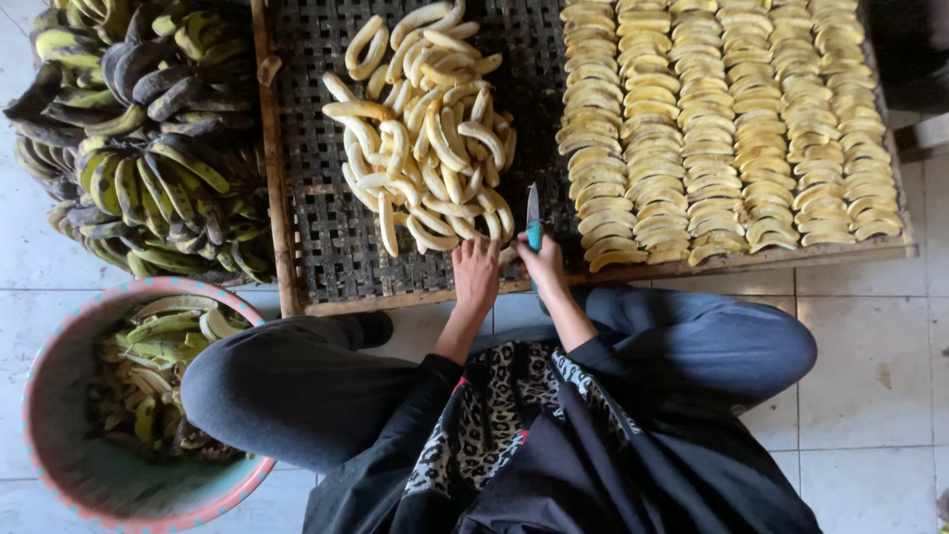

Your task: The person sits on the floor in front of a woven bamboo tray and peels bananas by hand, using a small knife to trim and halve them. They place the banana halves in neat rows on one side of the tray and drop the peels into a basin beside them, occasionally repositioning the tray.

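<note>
Knife (533, 220), just one, with a teal handle and its blade pointing toward twelve o'clock, stands upright in my right hand (542, 265), whose fingers are wrapped tight around the handle at the near edge of the woven drying rack (316, 227). My left hand (476, 275) lies just beside it at nine o'clock, fingers spread flat on the rack's near rim and closed on nothing, fingertips touching the lowest fruit of the pile of peeled bananas (425, 124). That single pile sits at twelve o'clock from my hands; its fruits overlap too much for me to count, several dozen at a look. At two o'clock I count six rows of sliced banana halves (732, 119), laid flat and overlapping like tiles, filling the right part of the rack. At ten o'clock, off the rack, is one heap of unpeeled bananas (148, 148), green, yellow and black, in bunches. At eight o'clock, by my left knee, stands one round tub (59, 435) with a pink rim, holding banana peels (158, 366)
</note>
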